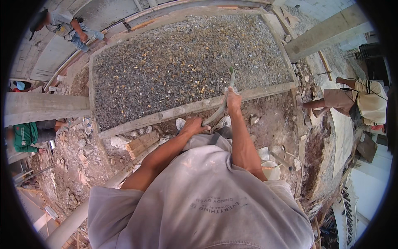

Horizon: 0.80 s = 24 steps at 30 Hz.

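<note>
A pale, curved hose runs up in front of my body, with a green part near its far end. My right hand is closed round it, over the near edge of a bed of wet-looking gravel. Lower down and to the left, my left hand is closed at the hose's near part, by my waist. The hose's far end points over the gravel; whether water leaves it is too blurred to tell. My shoes show just beneath my hands.
A concrete rim frames the gravel. Concrete columns stand at left and far right. Cut wood blocks and a white bucket lie near me on rubble. One person sits far left, another stands at right; a third is partly visible.
</note>
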Tool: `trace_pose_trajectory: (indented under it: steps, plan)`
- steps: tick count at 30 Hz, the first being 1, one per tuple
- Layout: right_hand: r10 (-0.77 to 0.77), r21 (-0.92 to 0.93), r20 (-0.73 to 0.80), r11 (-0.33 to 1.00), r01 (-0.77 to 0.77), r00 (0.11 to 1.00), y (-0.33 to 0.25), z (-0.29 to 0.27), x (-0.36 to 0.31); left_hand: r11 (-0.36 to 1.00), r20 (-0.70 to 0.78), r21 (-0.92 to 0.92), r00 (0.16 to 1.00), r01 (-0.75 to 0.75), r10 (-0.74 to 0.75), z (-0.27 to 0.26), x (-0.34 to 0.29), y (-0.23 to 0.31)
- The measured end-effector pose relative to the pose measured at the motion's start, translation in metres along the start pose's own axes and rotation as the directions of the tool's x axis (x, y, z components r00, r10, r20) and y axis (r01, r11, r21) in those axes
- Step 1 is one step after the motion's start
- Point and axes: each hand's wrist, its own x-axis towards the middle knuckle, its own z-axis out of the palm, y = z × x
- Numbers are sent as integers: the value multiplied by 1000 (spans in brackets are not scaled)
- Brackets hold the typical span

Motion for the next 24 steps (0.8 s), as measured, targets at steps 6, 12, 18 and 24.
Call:
trace_pose_trajectory:
  steps: [6,12,18,24]
  plan:
    - [-91,81,95,993,83,991,32,12,16,998,-32,-66,999,9,-11,4,-7,-5]
    - [-109,28,52,994,107,993,23,25,19,993,-25,-57,994,103,-104,-19,-10,2]
    - [-144,91,57,986,139,988,16,24,20,991,-47,-90,994,94,-99,-21,-5,3]
    - [-139,10,98,990,138,985,14,19,11,996,-60,-87,998,-30,25,-16,-4,0]
